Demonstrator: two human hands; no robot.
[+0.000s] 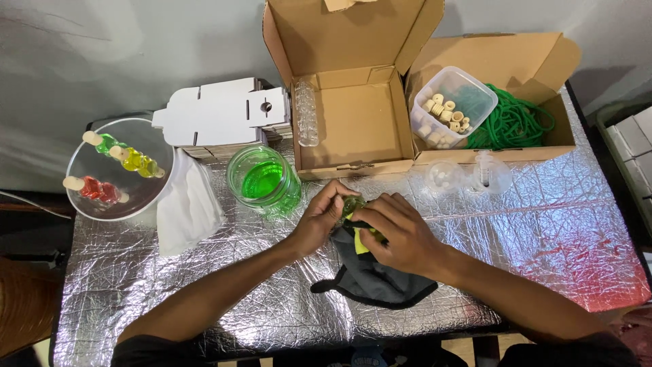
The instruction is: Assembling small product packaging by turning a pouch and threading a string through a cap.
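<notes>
My left hand (320,216) and my right hand (401,231) meet at the middle of the foil-covered table (530,238). Together they hold a small clear bottle (352,204) with greenish liquid, and my right hand presses a dark cloth with a yellow patch (370,278) against it. The cloth trails down onto the table toward me. Just left of my left hand stands a glass jar of green liquid (263,182).
An open cardboard box (353,122) sits behind my hands, empty clear bottles (306,112) at its left wall. A second box holds a tub of corks (448,109) and green cord (516,122). At left: a bowl of filled bottles (115,170), white tissue (187,207), flat white cartons (224,115).
</notes>
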